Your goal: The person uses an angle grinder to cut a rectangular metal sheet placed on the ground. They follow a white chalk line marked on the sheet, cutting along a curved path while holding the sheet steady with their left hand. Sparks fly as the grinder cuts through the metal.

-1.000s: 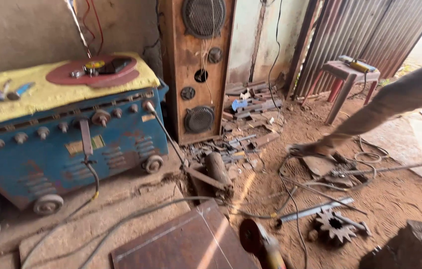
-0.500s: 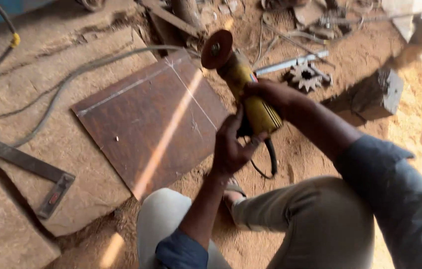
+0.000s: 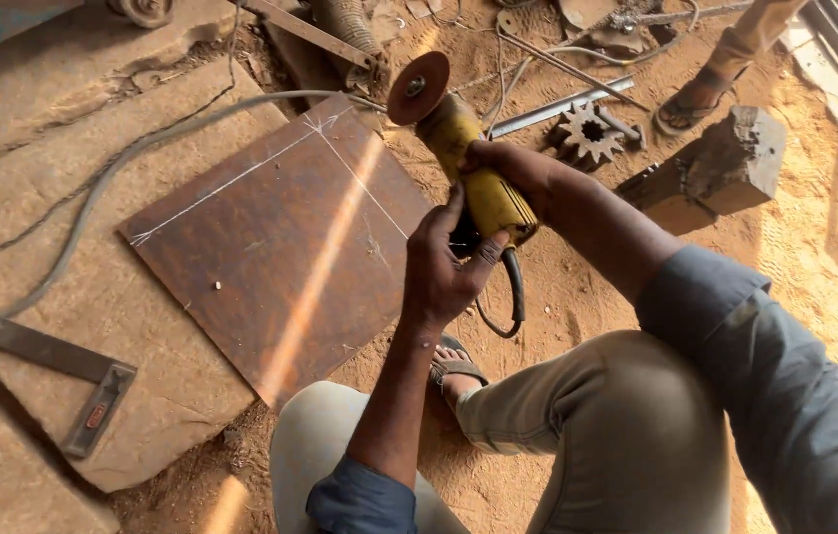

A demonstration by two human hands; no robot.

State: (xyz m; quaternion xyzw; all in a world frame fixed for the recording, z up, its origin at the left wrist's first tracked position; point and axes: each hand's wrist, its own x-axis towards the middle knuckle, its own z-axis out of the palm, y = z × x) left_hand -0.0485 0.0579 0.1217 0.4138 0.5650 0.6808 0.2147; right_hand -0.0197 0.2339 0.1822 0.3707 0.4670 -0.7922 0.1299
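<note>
Lying left of the rusty steel plate is a steel square, while just right of the plate's edge the left hand and right hand both grip a yellow angle grinder, with a gear beyond.

A yellow angle grinder is held in the air above the sandy ground, slanted so that its worn, rust-coloured cutting disc points up and away, toward the far corner of the rusty steel plate. The disc is seen face-on, with its centre nut showing. The body is scuffed and dirty. A black cable is looped down from the rear end of the tool. The plate lies flat on the ground, marked with scribed lines.
</note>
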